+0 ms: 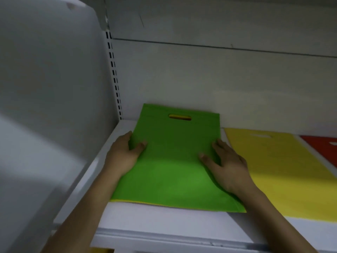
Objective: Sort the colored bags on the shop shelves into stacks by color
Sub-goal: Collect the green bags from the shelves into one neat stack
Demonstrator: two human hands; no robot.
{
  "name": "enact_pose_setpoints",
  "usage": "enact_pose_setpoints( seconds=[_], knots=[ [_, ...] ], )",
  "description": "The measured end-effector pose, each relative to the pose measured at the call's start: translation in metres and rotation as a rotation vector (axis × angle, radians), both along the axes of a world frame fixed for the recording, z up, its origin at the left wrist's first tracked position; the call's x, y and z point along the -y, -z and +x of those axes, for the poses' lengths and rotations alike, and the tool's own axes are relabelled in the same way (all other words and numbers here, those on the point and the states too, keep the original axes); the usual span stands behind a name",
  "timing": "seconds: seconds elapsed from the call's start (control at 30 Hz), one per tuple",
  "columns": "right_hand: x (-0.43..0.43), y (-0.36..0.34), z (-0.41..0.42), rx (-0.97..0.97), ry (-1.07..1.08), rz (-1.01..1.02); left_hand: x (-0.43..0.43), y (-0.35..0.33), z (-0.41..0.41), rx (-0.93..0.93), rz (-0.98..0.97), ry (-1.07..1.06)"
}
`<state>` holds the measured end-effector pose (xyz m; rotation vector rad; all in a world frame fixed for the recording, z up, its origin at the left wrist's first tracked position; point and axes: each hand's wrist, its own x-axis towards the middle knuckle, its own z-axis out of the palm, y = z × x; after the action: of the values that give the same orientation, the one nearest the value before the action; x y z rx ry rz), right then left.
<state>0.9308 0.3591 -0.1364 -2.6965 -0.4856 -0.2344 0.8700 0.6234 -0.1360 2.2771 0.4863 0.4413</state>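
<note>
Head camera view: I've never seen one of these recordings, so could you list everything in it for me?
green bag: one, bright green, lying flat at the left of the shelf, handle hole towards the back
yellow strip: one, yellow, showing under the green bag's front edge and through its handle hole, probably another bag
yellow bag: one, yellow, flat on the shelf to the right of the green bag
red bag: one, red, at the far right, cut off by the picture edge
shelf: one, white, under all the bags
slotted rail: one, white with dark slots, upright at the back left
left hand: one, holds the green bag's left edge, thumb on top
right hand: one, rests on the green bag's right side
</note>
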Motion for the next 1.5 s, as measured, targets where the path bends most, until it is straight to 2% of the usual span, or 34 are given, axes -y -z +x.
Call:
enact_pose_setpoints(
  seconds=[0.1, 0.27, 0.47, 0.53, 0.6, 0.63, 0.77, 0.83, 0.87, 0.9, 0.97, 1.0, 1.07, 1.1, 1.17, 1.2, 1.37, 1.5],
  knots=[
    [-0.002, -0.001, -0.005, 0.099, 0.03, -0.024, -0.004, 0.003, -0.001, 0.108, -0.031, -0.001],
    [0.001, 0.002, -0.01, 0.442, 0.067, 0.01, -0.007, 0.005, 0.0, 0.184, 0.05, -0.059],
    [0.005, -0.002, -0.013, 0.402, -0.031, 0.372, -0.005, 0.001, -0.005, 0.244, 0.104, -0.162],
    [0.006, -0.003, -0.01, 0.375, -0.067, 0.39, -0.002, -0.004, -0.007, 0.273, 0.116, -0.171],
    [0.006, -0.008, -0.009, 0.301, -0.072, 0.429, 0.0, -0.01, -0.011, 0.344, 0.123, -0.164],
    [0.005, -0.014, -0.009, 0.215, -0.063, 0.528, 0.001, -0.015, -0.013, 0.392, 0.132, -0.148],
    [0.013, -0.041, -0.014, -0.186, 0.017, 1.222, 0.015, -0.045, -0.02, 0.647, 0.078, -0.044],
    [0.026, -0.048, -0.022, -0.362, 0.048, 1.405, 0.031, -0.058, -0.023, 0.763, -0.006, -0.003],
    [0.034, -0.048, -0.028, -0.389, 0.064, 1.396, 0.041, -0.063, -0.023, 0.795, -0.035, 0.012],
    [0.045, -0.046, -0.032, -0.333, 0.077, 1.344, 0.055, -0.066, -0.022, 0.802, -0.056, 0.025],
    [0.076, -0.044, -0.041, -0.097, 0.105, 1.219, 0.087, -0.07, -0.021, 0.77, -0.141, 0.061],
    [0.093, -0.046, -0.047, -0.011, 0.128, 1.202, 0.104, -0.071, -0.02, 0.728, -0.254, 0.104],
    [0.132, -0.049, -0.061, 0.058, 0.17, 1.232, 0.137, -0.071, -0.018, 0.505, -0.555, 0.277],
    [0.154, -0.05, -0.069, 0.085, 0.203, 1.246, 0.155, -0.069, -0.018, 0.352, -0.633, 0.38],
    [0.2, -0.05, -0.084, 0.149, 0.268, 1.234, 0.194, -0.059, -0.016, 0.151, -0.567, 0.522],
    [0.222, -0.051, -0.091, 0.171, 0.302, 1.234, 0.215, -0.056, -0.016, 0.14, -0.536, 0.557],
    [0.326, -0.041, -0.137, 0.217, 0.47, 1.207, 0.328, -0.052, -0.019, 0.304, -0.514, 0.604],
    [0.398, -0.021, -0.177, 0.255, 0.543, 1.11, 0.416, -0.041, -0.033, 0.285, -0.532, 0.669]
  ],
)
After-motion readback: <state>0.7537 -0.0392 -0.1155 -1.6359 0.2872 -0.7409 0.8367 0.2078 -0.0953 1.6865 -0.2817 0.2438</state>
